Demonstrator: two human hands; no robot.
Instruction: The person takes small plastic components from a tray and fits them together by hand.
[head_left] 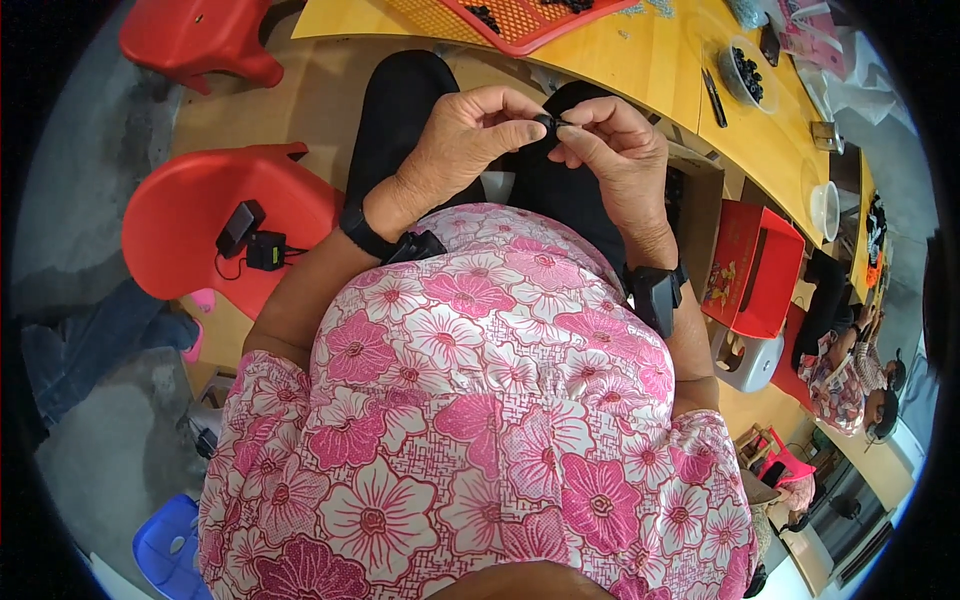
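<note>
Above my lap, both hands meet at a small black part (549, 124), whose exact kind I cannot make out. My left hand (465, 135) pinches it from the left between thumb and index finger. From the right, my right hand (618, 150) grips it with thumb and fingertips. The fingers cover most of the part, and my dark trousers behind it make its outline hard to see. Each wrist carries a black strapped device, such as the one (653, 298) on my right wrist.
Ahead is a yellow table (640, 60) with an orange-red tray (535, 40), a clear bowl (728, 75) of black pieces and a black pen-like tool (714, 98). A red chair (190, 215) holding black devices stands left; a red box (757, 270) sits right. Other people are farther right.
</note>
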